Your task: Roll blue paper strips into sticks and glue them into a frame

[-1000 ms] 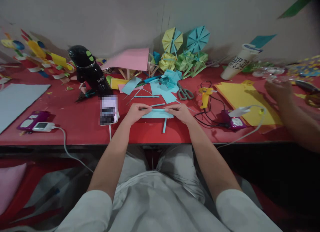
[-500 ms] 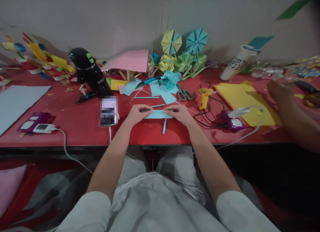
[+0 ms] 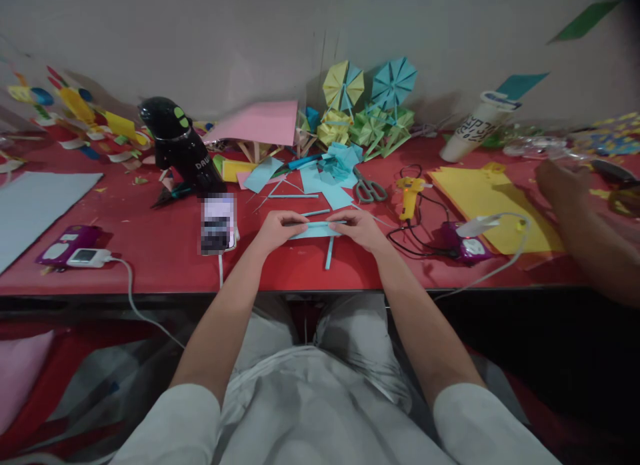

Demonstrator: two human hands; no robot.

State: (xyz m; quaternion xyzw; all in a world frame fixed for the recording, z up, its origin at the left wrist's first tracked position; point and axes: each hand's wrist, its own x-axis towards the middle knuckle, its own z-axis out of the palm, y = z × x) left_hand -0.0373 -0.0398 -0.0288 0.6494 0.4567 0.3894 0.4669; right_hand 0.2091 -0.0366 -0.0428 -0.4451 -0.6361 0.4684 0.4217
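Between my two hands is a light blue paper strip (image 3: 316, 230), its far edge curled over into a narrow roll. My left hand (image 3: 281, 229) pinches its left end, and my right hand (image 3: 355, 227) pinches the right end. Partly under the strip, a thin blue paper roll (image 3: 329, 253) lies on the red table and points toward me. Just beyond my fingers lie another short blue roll (image 3: 316, 213) and a longer one (image 3: 294, 196).
Scissors (image 3: 371, 187) and a yellow glue gun (image 3: 410, 195) with cables lie to the right. A phone (image 3: 219, 223) and a black bottle (image 3: 180, 151) stand left. Paper umbrellas (image 3: 394, 83) rest by the wall. Another person's hand (image 3: 563, 185) is over yellow paper (image 3: 505, 211).
The strip's far edge appears slightly more rolled, and its flat part looks a little narrower. Both my hands stay in almost the same place.
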